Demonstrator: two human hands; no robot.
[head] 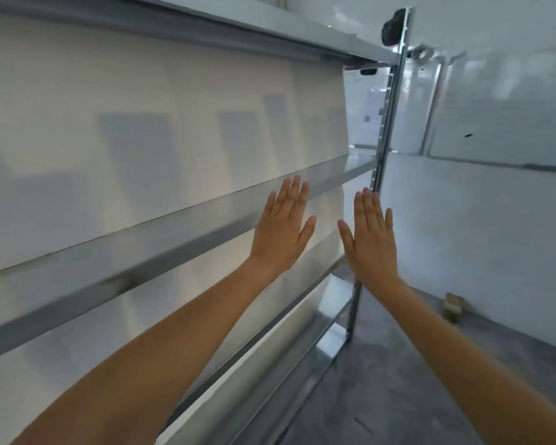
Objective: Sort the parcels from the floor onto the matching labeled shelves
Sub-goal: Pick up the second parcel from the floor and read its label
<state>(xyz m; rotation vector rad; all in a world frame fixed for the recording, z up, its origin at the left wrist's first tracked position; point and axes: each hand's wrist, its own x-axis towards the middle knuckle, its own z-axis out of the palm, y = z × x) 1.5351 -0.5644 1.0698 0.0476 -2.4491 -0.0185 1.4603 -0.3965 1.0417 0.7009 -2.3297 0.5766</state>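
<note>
Both my arms reach forward in front of a metal shelf rack. My left hand is flat and open, fingers together and pointing up, over the front edge of the middle shelf. My right hand is held the same way beside the rack's right upright post. Neither hand holds anything. The shelves I can see carry no parcels, and no parcel or readable label shows in this blurred, tilted view.
A white wall backs the rack. A top shelf and a lower shelf run above and below. Grey concrete floor lies to the right, with a small brown object by the far white wall.
</note>
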